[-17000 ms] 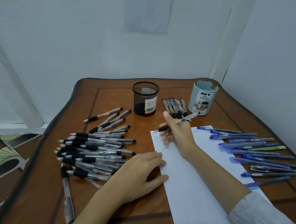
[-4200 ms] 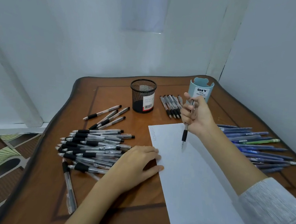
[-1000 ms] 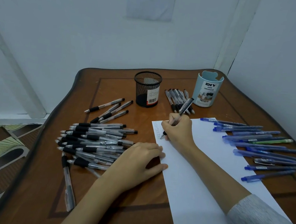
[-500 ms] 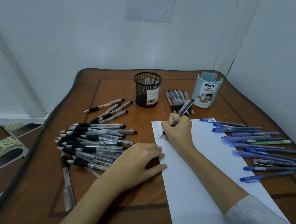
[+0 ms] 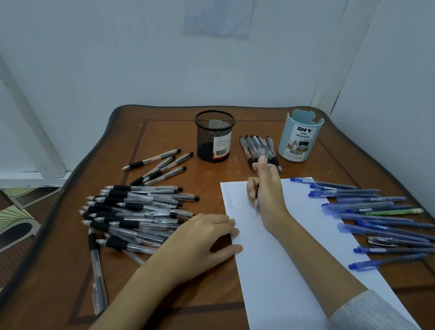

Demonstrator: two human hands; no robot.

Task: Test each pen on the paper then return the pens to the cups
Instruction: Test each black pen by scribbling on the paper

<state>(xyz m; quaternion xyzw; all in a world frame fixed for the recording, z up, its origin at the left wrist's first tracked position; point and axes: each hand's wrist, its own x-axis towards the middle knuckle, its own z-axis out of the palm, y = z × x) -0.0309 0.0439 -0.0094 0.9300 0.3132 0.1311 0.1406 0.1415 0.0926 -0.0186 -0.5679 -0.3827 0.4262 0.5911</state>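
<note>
The right hand (image 5: 267, 194), fingers curled round the clear black-grip pen (image 5: 256, 196), has tipped it upright over the white paper sheet (image 5: 294, 267), so this test looks done; the left hand (image 5: 203, 238) lies flat at the sheet's edge.

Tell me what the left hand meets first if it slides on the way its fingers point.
The left hand meets the paper first; its fingertips seem to touch its left edge, though contact is hard to judge.

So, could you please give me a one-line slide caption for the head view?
Right hand holds a pen tip-down at the paper, left hand resting at its edge.
</note>
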